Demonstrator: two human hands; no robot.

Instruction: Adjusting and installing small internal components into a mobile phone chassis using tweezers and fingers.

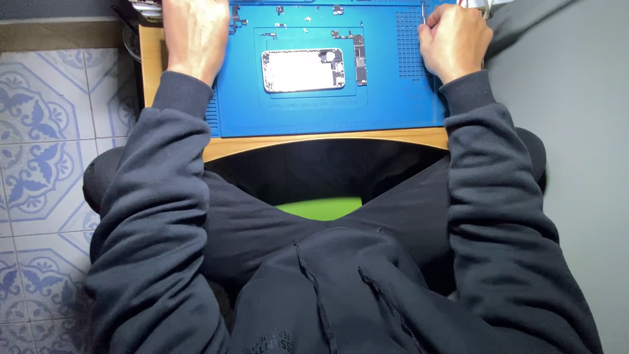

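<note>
An opened phone body [303, 69] lies flat in the middle of a blue work mat [308, 111], with a narrow circuit board [360, 61] just to its right. Tiny loose parts [308, 19] are scattered along the mat's far side. My left hand [194, 34] rests on the mat's left edge, palm down, fingers running out of view at the top. At the mat's right edge my right hand [453, 40] is curled, pinching a thin metal tool [423, 14] that points away from me.
The mat covers a wooden table [314, 141] with a curved near edge. Patterned blue and white floor tiles [46, 144] lie to the left, a grey surface [576, 118] to the right. A green seat [321, 208] shows between my legs.
</note>
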